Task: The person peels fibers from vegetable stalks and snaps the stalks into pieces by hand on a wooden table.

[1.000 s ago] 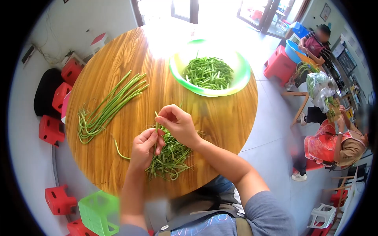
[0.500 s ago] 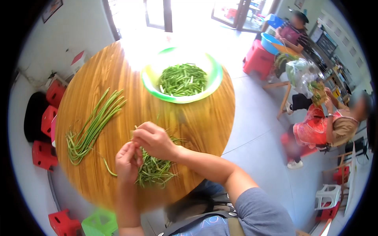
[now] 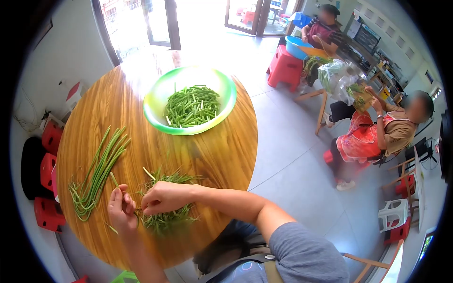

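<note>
My left hand [image 3: 123,210] is closed around a green garlic scape [image 3: 114,179], whose pale cut end sticks up past the thumb. Close beside it, my right hand [image 3: 165,197] is bent downward with its fingers pinched; anything in them is hidden. Under and behind the right hand lies a heap of thin green trimmings [image 3: 174,219]. Long whole garlic scapes [image 3: 101,165] lie in a bundle to the left, curling at the near end. Farther back stands a green-and-white bowl [image 3: 153,118] holding many short cut pieces [image 3: 192,106].
The round wooden table [image 3: 226,155] carries all of this. To the right, two people sit at another table with a blue basin [image 3: 298,47] and a plastic bag [image 3: 335,78]. Red stools [image 3: 284,68] and a white stool [image 3: 393,214] stand on the floor.
My hands, together over the trimmings before, are now slightly apart. The left holds the scape upright; the right has dropped toward the heap. The whole view has shifted somewhat.
</note>
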{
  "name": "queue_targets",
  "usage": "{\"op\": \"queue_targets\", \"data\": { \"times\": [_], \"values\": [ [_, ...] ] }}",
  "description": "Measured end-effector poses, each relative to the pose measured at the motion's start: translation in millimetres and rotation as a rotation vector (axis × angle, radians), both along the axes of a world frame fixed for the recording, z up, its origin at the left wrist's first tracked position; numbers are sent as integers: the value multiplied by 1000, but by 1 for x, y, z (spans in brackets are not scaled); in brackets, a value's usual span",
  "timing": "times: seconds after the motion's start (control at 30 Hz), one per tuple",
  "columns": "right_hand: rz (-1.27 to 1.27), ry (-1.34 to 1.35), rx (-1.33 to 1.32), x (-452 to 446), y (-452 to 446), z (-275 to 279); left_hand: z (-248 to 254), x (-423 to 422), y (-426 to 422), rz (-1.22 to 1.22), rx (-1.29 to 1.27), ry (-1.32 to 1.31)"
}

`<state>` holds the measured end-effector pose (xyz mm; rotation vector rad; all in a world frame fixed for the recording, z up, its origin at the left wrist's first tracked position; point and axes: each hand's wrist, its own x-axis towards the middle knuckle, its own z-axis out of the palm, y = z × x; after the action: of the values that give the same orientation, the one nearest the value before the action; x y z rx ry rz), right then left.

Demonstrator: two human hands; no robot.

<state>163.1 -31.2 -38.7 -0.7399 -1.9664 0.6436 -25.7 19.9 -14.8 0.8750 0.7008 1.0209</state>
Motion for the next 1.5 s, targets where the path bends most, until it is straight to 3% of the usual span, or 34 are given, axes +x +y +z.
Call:
{"op": "queue_targets", "data": {
  "times": [0.1,0.2,0.23,0.33,0.37,0.57,0.67,0.83,0.97,1.1,1.3,1.5],
  "values": [
    [-162,33,-101,0,0,12,8,8,-10,-1,4,72],
    [-317,425,-194,-2,1,17,3,13,-14,-64,26,128],
    [-262,475,-343,0,7,11,8,19,-21,-52,-43,208],
    [-207,352,-328,7,10,9,4,26,-28,-222,48,318],
    [-217,439,-427,3,7,10,4,29,-32,-196,36,327],
    [-313,455,-414,3,7,10,-3,33,-30,-106,12,299],
    [-391,250,-301,6,4,17,-7,31,-27,-96,5,317],
    [-418,235,304,-9,0,5,-31,24,-14,-92,44,182],
    [-490,184,395,-17,0,2,-27,27,-21,-47,53,230],
    [-483,55,528,-17,-1,2,-36,26,-20,39,232,425],
    [-503,74,570,-11,-2,13,-12,26,-27,-78,191,399],
    [-460,-85,291,12,-9,22,-15,11,-13,-187,186,350]
  ]
}}
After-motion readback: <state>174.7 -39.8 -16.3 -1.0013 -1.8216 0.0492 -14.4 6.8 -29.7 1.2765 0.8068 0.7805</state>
